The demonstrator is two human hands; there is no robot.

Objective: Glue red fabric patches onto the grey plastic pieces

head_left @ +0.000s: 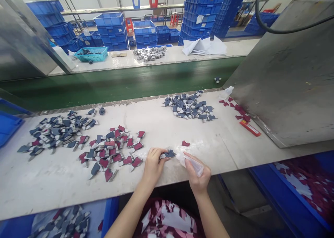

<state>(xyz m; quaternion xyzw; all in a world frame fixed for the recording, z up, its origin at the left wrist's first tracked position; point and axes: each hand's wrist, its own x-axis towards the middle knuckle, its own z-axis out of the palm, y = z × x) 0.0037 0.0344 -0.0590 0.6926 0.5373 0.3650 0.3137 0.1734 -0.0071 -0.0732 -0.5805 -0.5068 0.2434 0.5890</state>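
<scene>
Near the table's front edge, my left hand pinches a small dark blue and grey plastic part. My right hand is wrapped round a whitish squeeze bottle, its tip pointing left at that part; whether they touch I cannot tell. A single dark red piece lies just beyond the bottle. To the left of my hands spreads a pile of grey parts with dark red pieces. Farther ahead is a heap of blue and grey parts.
Another heap of blue-grey parts covers the table's left side. Loose red pieces and a red-orange packet lie by the metal panel at right. Beyond the table runs a green conveyor belt. Blue bins flank me below.
</scene>
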